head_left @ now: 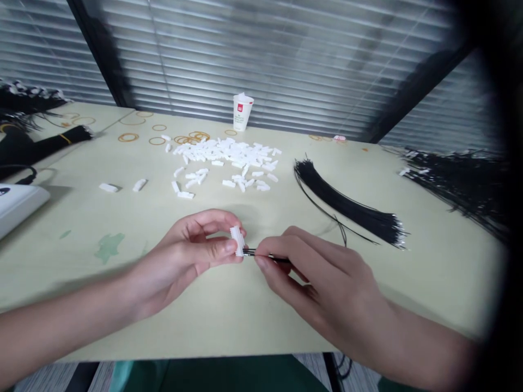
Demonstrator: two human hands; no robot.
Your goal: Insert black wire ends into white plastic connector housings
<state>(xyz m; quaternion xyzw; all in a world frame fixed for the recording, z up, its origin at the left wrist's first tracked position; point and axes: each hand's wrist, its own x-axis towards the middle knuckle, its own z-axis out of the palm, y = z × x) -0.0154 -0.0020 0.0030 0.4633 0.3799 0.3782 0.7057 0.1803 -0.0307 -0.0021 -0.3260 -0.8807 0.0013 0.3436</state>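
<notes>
The left hand [186, 253] pinches a small white plastic connector [238, 241] between thumb and fingertips, held up over the near part of the table [229, 321]; a firm but gentle hold seems best, with the thumb clear of the side that faces the wires. Just right of it, a few thin black wires [249, 252] reach the connector near its lower end; whether their tips are seated inside is too small to tell. They would go in best straight, without bowing, each lined up with its own slot. The right hand [321, 275] pinches these wires between thumb and forefinger close behind their tips, a good place, since a short free length should bend less. Farther right, a bundle of black wires [347, 201] lies on the table, apart from the hand.
</notes>
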